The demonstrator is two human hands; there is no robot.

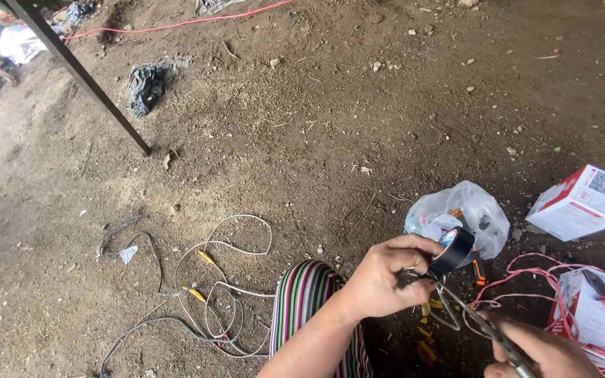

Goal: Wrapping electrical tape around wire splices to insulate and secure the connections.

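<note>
On bare dirt ground (316,140), left fingers (404,245) pinch black tape roll (453,250); right fingers' state unclear.

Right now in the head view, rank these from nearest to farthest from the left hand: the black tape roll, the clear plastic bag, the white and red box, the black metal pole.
Measured from the left hand:
1. Black tape roll: in its fingertips, just right.
2. Clear plastic bag: right behind the roll.
3. White and red box: far right on the dirt.
4. Black metal pole: upper left, farthest.
</note>
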